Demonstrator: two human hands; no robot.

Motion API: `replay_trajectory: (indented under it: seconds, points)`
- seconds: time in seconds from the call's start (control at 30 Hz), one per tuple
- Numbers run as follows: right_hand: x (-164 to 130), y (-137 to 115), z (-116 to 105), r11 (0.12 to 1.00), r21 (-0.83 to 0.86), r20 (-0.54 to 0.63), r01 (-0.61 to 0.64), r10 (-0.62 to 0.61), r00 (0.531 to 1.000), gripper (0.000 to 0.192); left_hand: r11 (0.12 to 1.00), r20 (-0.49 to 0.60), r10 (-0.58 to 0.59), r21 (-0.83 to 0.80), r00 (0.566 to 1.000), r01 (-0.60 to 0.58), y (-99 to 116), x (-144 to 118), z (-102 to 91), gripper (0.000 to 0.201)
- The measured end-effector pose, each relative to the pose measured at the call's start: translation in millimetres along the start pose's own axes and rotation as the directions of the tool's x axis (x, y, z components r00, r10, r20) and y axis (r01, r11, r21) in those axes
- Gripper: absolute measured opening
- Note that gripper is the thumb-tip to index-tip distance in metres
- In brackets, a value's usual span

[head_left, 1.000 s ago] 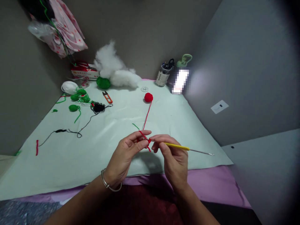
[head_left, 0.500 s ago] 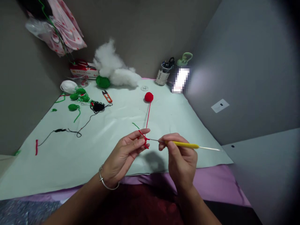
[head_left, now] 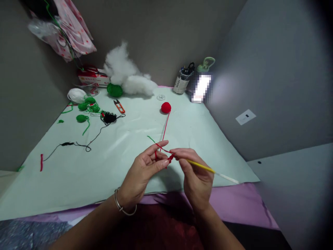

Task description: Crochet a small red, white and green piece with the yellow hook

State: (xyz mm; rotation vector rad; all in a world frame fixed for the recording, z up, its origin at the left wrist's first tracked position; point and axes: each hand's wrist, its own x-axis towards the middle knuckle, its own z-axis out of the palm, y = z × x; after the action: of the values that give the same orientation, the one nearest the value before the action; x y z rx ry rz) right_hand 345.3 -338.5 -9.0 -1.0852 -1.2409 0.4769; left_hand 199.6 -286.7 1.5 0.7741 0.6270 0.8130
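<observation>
My left hand (head_left: pixel 142 170), just below the centre of the frame, pinches a small red crocheted piece (head_left: pixel 170 158) between thumb and fingers, its index finger stretched out with red yarn (head_left: pixel 166 125) passing over it. My right hand (head_left: pixel 196 173), right beside it, grips a hook with a yellow handle (head_left: pixel 201 166); its front end is at the red piece, though my fingers partly hide it, and its pale rear end points toward the lower right. A bracelet (head_left: pixel 118 201) circles my left wrist.

From my fingers the yarn runs up to a red ball (head_left: pixel 165 107) above the frame's centre. A green snippet (head_left: pixel 150 139) lies near my left fingertips. At left centre, orange snips (head_left: pixel 119 106) lie near a black yarn tangle (head_left: pixel 109 118), with a green oval piece (head_left: pixel 82 118) further left and a red strip (head_left: pixel 41 162) near the left edge. White stuffing (head_left: pixel 130 76) is heaped at upper centre-left, touching a green ball (head_left: pixel 114 90). A labelled container (head_left: pixel 180 85) stands at upper right of centre, beside a bright, pixelated screen (head_left: pixel 201 88).
</observation>
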Motion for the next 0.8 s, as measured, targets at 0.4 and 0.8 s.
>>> replay_trajectory:
  seconds: [0.4, 0.8]
  points:
    - [-3.5, -6.5, -11.2, 0.898, -0.279, 0.249, 0.340, -0.274, 0.929, 0.029, 0.992, -0.018, 0.087, 0.092, 0.996, -0.085, 0.3, -1.2, -4.3, 0.046]
    - [-2.5, -8.9, -3.4, 0.993, 0.115, -0.025, -0.010, 0.013, 1.000, 0.024, 0.990, 0.000, -0.084, -0.114, 0.996, 0.083, 2.0, -2.2, -2.7, 0.042]
